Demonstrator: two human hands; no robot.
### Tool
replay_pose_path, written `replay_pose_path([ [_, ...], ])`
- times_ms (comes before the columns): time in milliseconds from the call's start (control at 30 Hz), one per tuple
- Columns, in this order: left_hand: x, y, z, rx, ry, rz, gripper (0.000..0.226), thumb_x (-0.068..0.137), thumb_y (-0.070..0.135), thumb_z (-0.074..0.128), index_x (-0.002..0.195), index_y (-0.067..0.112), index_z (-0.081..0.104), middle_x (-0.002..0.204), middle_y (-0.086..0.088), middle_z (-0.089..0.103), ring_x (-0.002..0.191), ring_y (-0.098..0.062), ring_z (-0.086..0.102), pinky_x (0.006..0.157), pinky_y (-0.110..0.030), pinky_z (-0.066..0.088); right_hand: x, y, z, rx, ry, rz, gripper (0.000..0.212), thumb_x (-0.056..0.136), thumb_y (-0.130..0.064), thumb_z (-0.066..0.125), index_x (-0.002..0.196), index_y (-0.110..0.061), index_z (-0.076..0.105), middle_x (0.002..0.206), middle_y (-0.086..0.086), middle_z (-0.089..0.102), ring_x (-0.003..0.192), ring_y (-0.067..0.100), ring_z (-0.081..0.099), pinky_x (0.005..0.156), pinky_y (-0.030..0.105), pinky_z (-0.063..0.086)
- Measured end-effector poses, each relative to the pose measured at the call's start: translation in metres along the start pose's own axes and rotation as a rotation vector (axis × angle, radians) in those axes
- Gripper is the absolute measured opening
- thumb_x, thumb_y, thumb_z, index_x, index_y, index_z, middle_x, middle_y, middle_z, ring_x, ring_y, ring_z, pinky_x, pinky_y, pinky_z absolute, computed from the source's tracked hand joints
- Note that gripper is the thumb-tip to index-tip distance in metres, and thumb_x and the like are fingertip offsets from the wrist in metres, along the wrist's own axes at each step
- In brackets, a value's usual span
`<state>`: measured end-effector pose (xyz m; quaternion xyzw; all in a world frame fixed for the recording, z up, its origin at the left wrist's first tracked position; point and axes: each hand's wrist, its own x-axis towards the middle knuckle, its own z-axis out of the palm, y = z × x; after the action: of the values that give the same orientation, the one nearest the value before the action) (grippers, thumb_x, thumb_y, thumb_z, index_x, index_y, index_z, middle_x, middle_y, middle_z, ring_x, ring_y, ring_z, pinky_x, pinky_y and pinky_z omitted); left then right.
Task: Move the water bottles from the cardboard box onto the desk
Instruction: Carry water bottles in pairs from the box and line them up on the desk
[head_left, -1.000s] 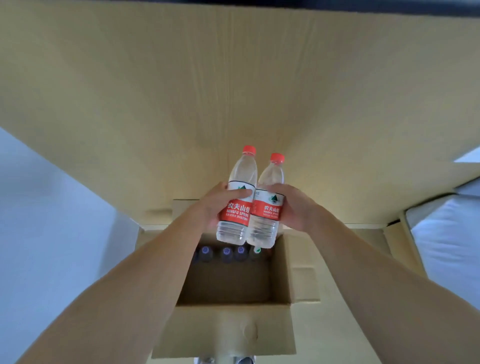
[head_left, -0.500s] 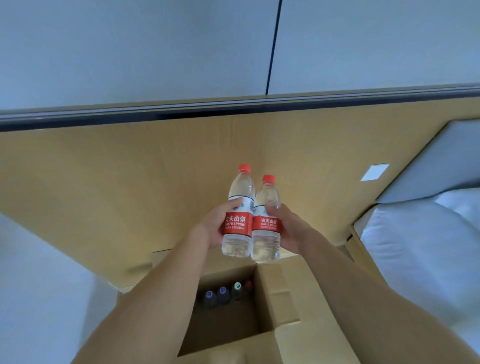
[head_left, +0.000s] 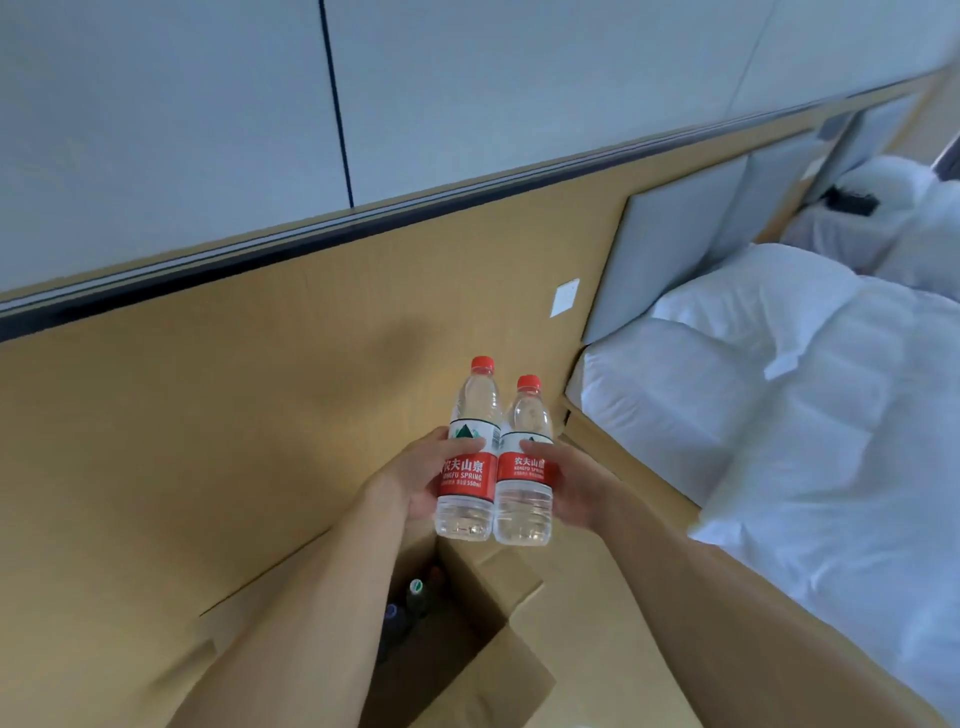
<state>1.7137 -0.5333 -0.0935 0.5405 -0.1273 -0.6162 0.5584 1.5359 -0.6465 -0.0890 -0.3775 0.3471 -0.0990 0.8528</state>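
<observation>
While both clear plastic bottles stand upright, red caps up, left hand (head_left: 415, 480) grips left bottle (head_left: 467, 457), right hand (head_left: 574, 491) grips right bottle (head_left: 524, 467), above open cardboard box (head_left: 488, 618).

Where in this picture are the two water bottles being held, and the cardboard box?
left bottle (head_left: 464, 478): head view, on its red label.
right bottle (head_left: 521, 512): head view, on the clear body below its label.
cardboard box (head_left: 511, 590): head view, on its folded-out flap.
</observation>
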Motion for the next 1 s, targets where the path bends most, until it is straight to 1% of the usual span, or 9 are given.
replay_pose_path([
  [133,0.010,-0.016,0.041,0.093,-0.135,-0.044,0.057,0.087,0.010,0.075,0.137,0.010,0.048,0.125,-0.028,0.065,0.111,-0.045,0.066,0.096,-0.063,0.051,-0.042,0.016,-0.033,0.069,0.116,-0.091,0.062,0.089,-0.015,0.069,0.145,-0.002,0.043,0.141,0.028,0.054,0.132,0.044,0.050,0.115,0.058,0.035],
  [233,0.019,-0.034,0.081,0.168,-0.282,-0.078,0.053,0.091,0.004,0.065,0.140,0.003,0.045,0.130,-0.033,0.059,0.105,-0.044,0.064,0.097,-0.060,0.051,-0.080,0.026,-0.056,0.111,0.252,-0.166,0.061,0.087,-0.018,0.067,0.142,-0.001,0.047,0.138,0.026,0.057,0.124,0.040,0.057,0.111,0.055,0.041],
  [333,0.021,-0.056,0.130,0.254,-0.443,-0.138,0.044,0.093,-0.003,0.056,0.136,0.002,0.051,0.122,-0.033,0.063,0.097,-0.040,0.065,0.085,-0.052,0.056,-0.126,0.040,-0.082,0.171,0.368,-0.244,0.058,0.090,-0.020,0.063,0.143,-0.002,0.048,0.131,0.023,0.060,0.111,0.035,0.062,0.101,0.050,0.049],
  [467,0.014,-0.091,0.192,0.310,-0.517,-0.221,0.048,0.090,-0.006,0.058,0.136,0.005,0.051,0.129,-0.033,0.061,0.094,-0.040,0.066,0.077,-0.050,0.060,-0.187,0.064,-0.117,0.258,0.518,-0.309,0.052,0.097,-0.020,0.059,0.143,0.000,0.048,0.137,0.025,0.057,0.118,0.038,0.058,0.110,0.054,0.042],
  [633,-0.006,-0.142,0.260,0.375,-0.626,-0.307,0.054,0.086,-0.007,0.066,0.135,0.009,0.052,0.126,-0.031,0.063,0.104,-0.044,0.064,0.095,-0.066,0.049,-0.262,0.104,-0.145,0.408,0.615,-0.452,0.056,0.090,-0.026,0.063,0.139,-0.002,0.052,0.127,0.022,0.064,0.110,0.036,0.065,0.099,0.051,0.051],
  [700,-0.019,-0.165,0.286,0.413,-0.680,-0.330,0.052,0.084,-0.005,0.069,0.132,0.007,0.053,0.122,-0.030,0.066,0.103,-0.044,0.065,0.095,-0.067,0.049,-0.294,0.122,-0.158,0.482,0.668,-0.498,0.057,0.088,-0.026,0.066,0.138,-0.002,0.053,0.126,0.022,0.066,0.111,0.036,0.066,0.095,0.049,0.054],
  [833,-0.043,-0.208,0.340,0.464,-0.795,-0.373,0.042,0.082,-0.003,0.072,0.121,0.007,0.058,0.104,-0.024,0.074,0.087,-0.038,0.073,0.075,-0.054,0.061,-0.354,0.151,-0.187,0.598,0.752,-0.563,0.053,0.094,-0.025,0.059,0.140,0.001,0.051,0.138,0.028,0.056,0.132,0.041,0.052,0.113,0.056,0.037],
  [900,-0.055,-0.228,0.368,0.493,-0.833,-0.375,0.042,0.082,0.000,0.073,0.120,0.007,0.058,0.100,-0.023,0.075,0.083,-0.035,0.074,0.069,-0.049,0.061,-0.386,0.161,-0.202,0.620,0.800,-0.588,0.050,0.096,-0.024,0.056,0.140,0.001,0.051,0.139,0.028,0.055,0.133,0.041,0.050,0.114,0.056,0.037],
  [1000,-0.078,-0.264,0.417,0.525,-0.861,-0.375,0.046,0.081,0.004,0.075,0.122,0.009,0.056,0.100,-0.021,0.074,0.085,-0.035,0.073,0.071,-0.049,0.060,-0.442,0.173,-0.227,0.638,0.872,-0.621,0.048,0.098,-0.025,0.056,0.138,0.001,0.052,0.138,0.027,0.056,0.128,0.041,0.055,0.112,0.055,0.040],
])
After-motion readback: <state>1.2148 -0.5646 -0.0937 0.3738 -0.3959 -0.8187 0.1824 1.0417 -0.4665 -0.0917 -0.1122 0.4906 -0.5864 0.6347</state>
